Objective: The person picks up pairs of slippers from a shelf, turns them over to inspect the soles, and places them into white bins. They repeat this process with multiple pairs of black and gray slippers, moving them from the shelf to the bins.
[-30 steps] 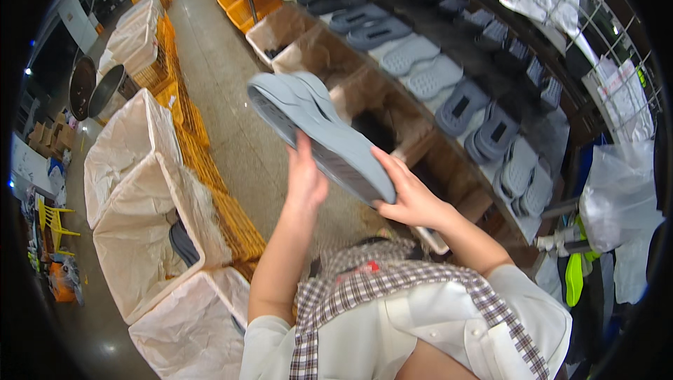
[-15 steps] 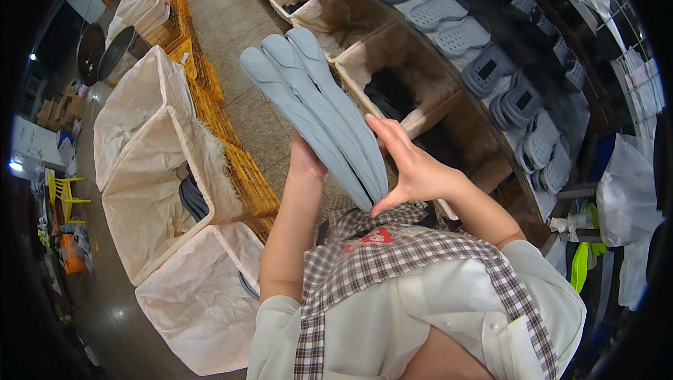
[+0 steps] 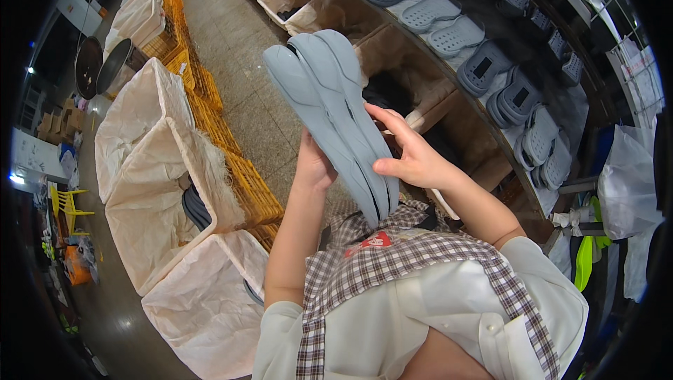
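A stack of light grey shoe soles [image 3: 338, 117] is held up in front of my chest, the soles pressed together on edge and slanting from upper left to lower right. My left hand [image 3: 317, 161] grips the stack from its left side, and its fingers are mostly hidden behind it. On the other side my right hand [image 3: 412, 155] closes on the edge, with the thumb across the near face and the fingers along the right. The checked apron [image 3: 420, 247] is just below the stack's lower end.
Cloth-lined baskets [image 3: 151, 198] stand at the left beside orange crates [image 3: 231, 184]. At the right, lined bins [image 3: 392, 50] sit below a shelf with rows of grey soles [image 3: 456, 35]. Clear plastic bags [image 3: 627, 184] hang at the far right. A tiled floor [image 3: 238, 50] runs between.
The stack has shifted slightly right and turned, so its soles now lie closer together and fewer ends show. My right thumb has moved up from the lower end onto the near face.
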`<action>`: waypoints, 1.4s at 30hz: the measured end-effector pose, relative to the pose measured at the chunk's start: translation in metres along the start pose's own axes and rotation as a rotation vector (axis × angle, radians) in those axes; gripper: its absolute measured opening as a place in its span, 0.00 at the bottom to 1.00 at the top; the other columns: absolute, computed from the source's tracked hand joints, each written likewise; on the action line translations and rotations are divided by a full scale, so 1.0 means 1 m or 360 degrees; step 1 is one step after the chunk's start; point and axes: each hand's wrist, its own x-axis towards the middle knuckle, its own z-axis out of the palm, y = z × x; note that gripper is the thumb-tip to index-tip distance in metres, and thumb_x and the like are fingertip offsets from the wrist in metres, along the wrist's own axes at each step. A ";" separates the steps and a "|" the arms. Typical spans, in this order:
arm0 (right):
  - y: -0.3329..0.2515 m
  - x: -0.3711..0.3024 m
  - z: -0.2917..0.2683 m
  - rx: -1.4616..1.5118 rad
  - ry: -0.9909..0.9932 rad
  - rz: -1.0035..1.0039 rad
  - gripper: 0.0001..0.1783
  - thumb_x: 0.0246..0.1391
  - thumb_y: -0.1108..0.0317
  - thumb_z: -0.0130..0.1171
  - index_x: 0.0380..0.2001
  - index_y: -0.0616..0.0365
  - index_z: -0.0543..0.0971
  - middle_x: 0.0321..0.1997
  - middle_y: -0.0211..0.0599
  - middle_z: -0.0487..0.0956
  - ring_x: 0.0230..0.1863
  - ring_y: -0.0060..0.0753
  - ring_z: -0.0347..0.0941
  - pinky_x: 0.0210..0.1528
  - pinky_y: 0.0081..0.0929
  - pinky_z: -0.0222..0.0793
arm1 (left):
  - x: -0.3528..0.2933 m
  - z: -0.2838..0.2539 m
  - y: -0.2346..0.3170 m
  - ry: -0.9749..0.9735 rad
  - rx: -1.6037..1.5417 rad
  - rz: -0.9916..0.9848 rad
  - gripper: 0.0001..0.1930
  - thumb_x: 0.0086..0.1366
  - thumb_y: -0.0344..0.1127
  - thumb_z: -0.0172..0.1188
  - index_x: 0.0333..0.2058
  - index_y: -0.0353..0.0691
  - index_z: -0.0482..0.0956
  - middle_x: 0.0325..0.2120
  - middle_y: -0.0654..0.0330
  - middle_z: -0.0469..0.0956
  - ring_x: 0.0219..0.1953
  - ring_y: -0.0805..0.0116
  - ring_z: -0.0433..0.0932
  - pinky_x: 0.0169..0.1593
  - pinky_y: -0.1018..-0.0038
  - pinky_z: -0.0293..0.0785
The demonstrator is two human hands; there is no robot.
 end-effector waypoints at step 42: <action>-0.002 -0.011 -0.021 0.0695 0.0146 0.0285 0.33 0.53 0.62 0.59 0.58 0.61 0.60 0.56 0.37 0.65 0.59 0.29 0.59 0.61 0.28 0.54 | -0.009 0.034 -0.010 0.0228 0.0043 0.0192 0.26 0.67 0.38 0.51 0.59 0.37 0.54 0.52 0.54 0.68 0.52 0.62 0.72 0.53 0.64 0.73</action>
